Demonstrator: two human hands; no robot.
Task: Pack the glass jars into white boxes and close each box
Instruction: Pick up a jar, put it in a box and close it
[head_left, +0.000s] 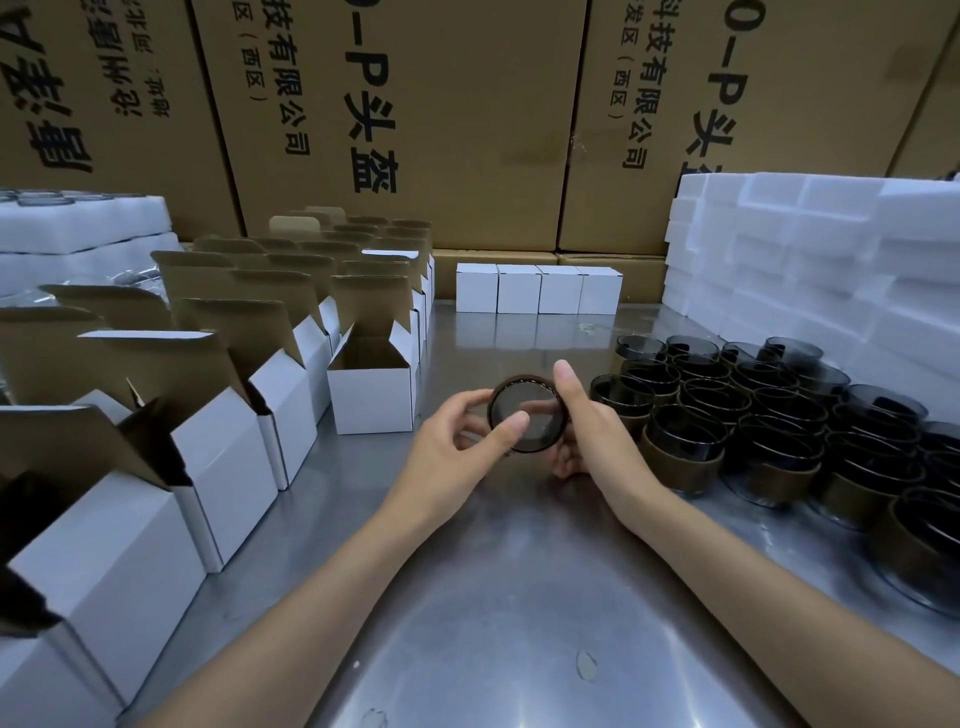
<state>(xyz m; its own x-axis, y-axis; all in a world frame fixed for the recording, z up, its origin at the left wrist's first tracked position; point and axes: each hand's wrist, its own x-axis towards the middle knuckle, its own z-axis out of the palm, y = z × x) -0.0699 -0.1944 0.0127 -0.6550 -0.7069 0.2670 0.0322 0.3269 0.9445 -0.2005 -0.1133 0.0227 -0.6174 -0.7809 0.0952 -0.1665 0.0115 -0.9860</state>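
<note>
Packing bench walled in by printed brown cartons.

A scuffed, reflective steel desk carries stacked white foam blocks at right, rows of open white boxes at left, four closed white boxes at the back, and clustered smoked glass jars at right. Above the desk's middle, the left hand and right hand both keep a grip on one glass jar, tipped toward the camera.

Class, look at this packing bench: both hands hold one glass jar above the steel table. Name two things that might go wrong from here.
1. The jar is gripped only by fingertips of the left hand and right hand; it might slip onto the metal table and crack.
2. The crowded jars sit beside the right forearm; a careless reach may knock them.
</note>
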